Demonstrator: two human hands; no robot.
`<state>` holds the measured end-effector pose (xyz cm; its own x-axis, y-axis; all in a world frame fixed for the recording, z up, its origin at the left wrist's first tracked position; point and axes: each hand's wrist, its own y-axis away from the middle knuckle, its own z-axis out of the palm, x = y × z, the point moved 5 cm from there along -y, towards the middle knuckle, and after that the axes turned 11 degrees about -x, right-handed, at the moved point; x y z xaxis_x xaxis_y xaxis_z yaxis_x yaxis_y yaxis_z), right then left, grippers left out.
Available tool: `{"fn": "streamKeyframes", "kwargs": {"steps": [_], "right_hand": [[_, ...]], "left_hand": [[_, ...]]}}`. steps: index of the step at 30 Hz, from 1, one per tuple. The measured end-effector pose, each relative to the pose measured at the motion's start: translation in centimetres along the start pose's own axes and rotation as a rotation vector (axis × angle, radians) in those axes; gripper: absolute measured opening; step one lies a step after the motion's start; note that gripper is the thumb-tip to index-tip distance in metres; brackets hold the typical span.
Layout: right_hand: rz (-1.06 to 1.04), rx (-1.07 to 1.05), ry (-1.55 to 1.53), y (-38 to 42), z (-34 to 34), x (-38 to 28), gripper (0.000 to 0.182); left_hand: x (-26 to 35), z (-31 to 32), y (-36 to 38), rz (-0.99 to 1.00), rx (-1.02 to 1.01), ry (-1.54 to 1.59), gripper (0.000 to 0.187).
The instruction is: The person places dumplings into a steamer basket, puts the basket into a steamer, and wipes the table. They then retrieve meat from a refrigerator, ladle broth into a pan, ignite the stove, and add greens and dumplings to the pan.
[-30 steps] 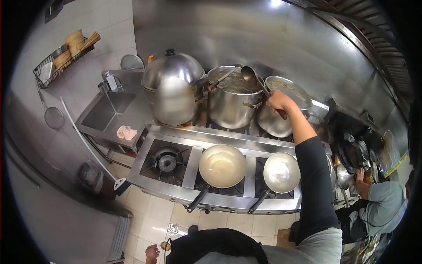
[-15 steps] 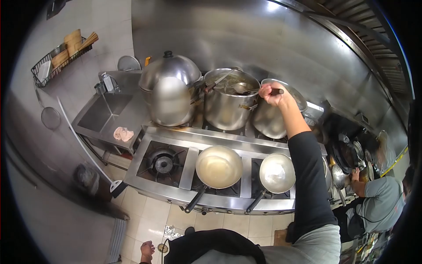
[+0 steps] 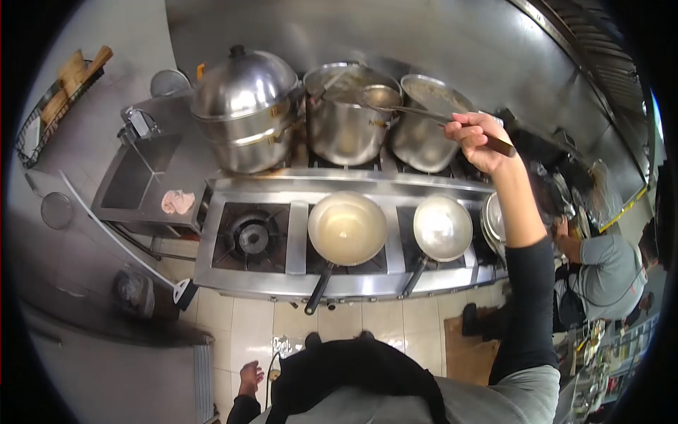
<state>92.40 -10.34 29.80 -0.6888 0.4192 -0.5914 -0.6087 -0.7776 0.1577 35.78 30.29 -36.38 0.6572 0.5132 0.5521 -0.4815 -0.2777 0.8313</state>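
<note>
My right hand (image 3: 480, 141) grips the brown handle of a long metal ladle (image 3: 424, 113). The ladle's bowl hangs at the right rim of the middle stockpot (image 3: 346, 134), which has dark liquid and another utensil in it. To its right stands another open stockpot (image 3: 424, 141), its contents brownish. My left hand (image 3: 251, 378) hangs low beside my body, fingers loosely apart and holding nothing. In front of the pots, a frying pan (image 3: 347, 228) with pale liquid and a second, shiny pan (image 3: 443, 227) sit on the burners.
A domed steamer pot (image 3: 244, 106) stands at the back left, beside a sink (image 3: 127, 177) and a pinkish cloth (image 3: 177, 202). A bare burner (image 3: 251, 239) is at the front left. A long white-handled brush (image 3: 120, 240) leans there. A co-worker (image 3: 607, 268) stands at the right.
My right hand has moved right, drawing the ladle's bowl up out of the middle stockpot to its rim. The camera view has shifted. My left hand still hangs low.
</note>
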Motion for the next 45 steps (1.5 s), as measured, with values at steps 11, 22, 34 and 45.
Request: {"fn": "streamKeyframes", "kwargs": {"steps": [11, 22, 34, 45], "right_hand": [[0.157, 0.308, 0.172, 7.7, -10.4, 22.5, 0.005], [0.288, 0.458, 0.963, 12.1, -14.5, 30.1, 0.059], [0.037, 0.544, 1.425, 14.7, -18.8, 31.0, 0.061], [0.067, 0.436, 1.163, 7.1, -25.0, 31.0, 0.064]], "left_hand": [[7.8, 0.1, -1.4, 0.012, -0.076, -0.09, 0.048], [6.9, 1.6, 0.8, -0.042, -0.082, -0.159, 0.046], [5.2, 1.8, 4.9, -0.078, 0.014, -0.216, 0.042], [5.2, 2.4, 5.0, -0.015, 0.028, -0.109, 0.041]]}}
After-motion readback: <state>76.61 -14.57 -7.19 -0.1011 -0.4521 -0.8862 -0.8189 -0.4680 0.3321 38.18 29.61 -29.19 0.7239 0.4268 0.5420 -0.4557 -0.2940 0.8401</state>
